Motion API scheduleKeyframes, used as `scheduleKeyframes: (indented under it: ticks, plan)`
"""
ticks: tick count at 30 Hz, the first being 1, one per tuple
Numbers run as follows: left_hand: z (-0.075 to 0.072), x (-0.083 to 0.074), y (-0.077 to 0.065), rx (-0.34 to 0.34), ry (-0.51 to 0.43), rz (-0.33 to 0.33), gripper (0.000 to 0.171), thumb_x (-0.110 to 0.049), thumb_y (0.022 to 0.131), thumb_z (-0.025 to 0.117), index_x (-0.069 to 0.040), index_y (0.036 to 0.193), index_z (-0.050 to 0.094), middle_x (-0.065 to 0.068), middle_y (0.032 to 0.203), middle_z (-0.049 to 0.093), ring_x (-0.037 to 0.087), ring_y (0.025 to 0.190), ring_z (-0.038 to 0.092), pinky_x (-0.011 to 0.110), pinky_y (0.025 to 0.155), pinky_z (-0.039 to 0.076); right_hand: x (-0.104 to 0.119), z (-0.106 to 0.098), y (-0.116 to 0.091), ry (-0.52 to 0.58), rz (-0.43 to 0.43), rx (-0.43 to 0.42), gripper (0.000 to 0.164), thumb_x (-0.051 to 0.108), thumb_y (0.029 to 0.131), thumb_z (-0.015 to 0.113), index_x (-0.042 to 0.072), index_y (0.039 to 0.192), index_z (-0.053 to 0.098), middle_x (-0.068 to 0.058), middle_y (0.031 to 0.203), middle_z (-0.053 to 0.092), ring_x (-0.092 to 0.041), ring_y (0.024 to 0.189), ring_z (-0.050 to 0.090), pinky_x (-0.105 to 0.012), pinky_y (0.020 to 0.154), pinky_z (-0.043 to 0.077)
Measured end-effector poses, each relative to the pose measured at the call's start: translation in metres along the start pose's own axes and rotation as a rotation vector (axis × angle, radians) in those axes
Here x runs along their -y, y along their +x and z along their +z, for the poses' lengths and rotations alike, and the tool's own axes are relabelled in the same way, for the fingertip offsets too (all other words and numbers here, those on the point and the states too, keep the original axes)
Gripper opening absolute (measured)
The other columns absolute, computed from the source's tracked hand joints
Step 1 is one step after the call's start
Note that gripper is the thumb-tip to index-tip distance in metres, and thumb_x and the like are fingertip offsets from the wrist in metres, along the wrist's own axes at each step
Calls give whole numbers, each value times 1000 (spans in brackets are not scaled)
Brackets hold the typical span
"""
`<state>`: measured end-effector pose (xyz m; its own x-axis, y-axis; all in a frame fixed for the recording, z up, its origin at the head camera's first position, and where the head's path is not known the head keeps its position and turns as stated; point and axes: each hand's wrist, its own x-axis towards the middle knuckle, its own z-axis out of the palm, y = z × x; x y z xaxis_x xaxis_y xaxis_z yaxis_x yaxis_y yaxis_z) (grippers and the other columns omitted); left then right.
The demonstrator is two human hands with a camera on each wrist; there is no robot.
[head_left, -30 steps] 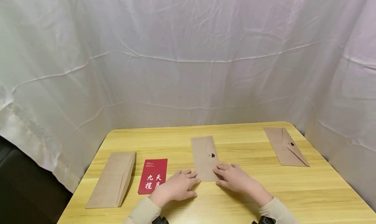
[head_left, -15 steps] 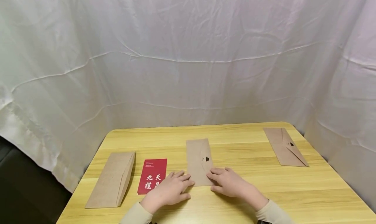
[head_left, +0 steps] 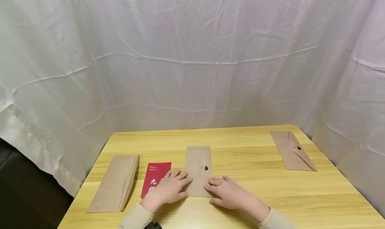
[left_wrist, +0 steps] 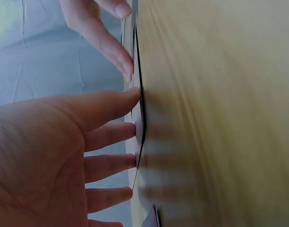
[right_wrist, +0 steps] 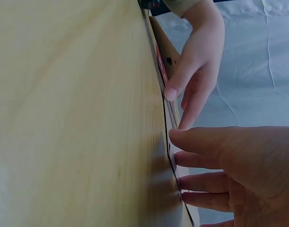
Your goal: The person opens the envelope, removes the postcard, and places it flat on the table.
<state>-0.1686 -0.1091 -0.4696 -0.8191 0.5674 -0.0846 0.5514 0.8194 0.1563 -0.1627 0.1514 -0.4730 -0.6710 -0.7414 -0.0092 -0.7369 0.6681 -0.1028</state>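
Note:
A brown paper envelope (head_left: 197, 162) with a small dark printed mark lies flat in the middle of the table. My left hand (head_left: 169, 188) rests with spread, straight fingers on its near left corner. At the near right edge, the fingertips of my right hand (head_left: 227, 193) touch the paper, fingers extended. Both wrist views show the thumb and fingertips right at the envelope's thin edge, low over the wood. Partly under my left hand in the head view is a red card (head_left: 156, 175) with white characters.
Another brown envelope (head_left: 112, 185), thicker and with its side bulging, lies at the left. A third envelope (head_left: 291, 150) lies at the far right. The wooden table (head_left: 255, 149) is bounded behind by a pale curtain (head_left: 210, 72).
Both hands have slid the middle envelope toward the left and nearer to me, and it has turned straighter. My left hand now covers more of the red card.

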Motion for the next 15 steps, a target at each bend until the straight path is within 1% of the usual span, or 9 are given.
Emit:
scheduleKeyframes:
  ticks: [7, 11, 15]
  plan:
    - [-3, 8, 0, 20, -53, -47, 58, -44, 89, 66, -20, 140, 54, 10, 151, 45, 40, 142, 36, 64, 112, 28, 5, -2, -1, -39, -19, 36, 51, 45, 94, 59, 23, 139, 55, -5, 143, 55, -23, 134, 51, -58, 103, 44]
    - [-3, 10, 0, 40, -91, -52, 64, -46, 86, 68, -20, 142, 52, 10, 153, 42, 41, 144, 32, 66, 113, 25, 7, -7, -2, -11, -19, 61, 50, 44, 93, 60, 23, 138, 56, -5, 144, 55, -23, 135, 50, -60, 105, 41]
    - [-2, 13, 0, 59, -101, -55, 70, -50, 82, 70, -22, 143, 50, 10, 155, 40, 40, 146, 29, 66, 114, 24, 9, -11, -2, 17, -22, 79, 48, 43, 93, 60, 25, 137, 57, -4, 144, 54, -22, 137, 48, -60, 106, 40]
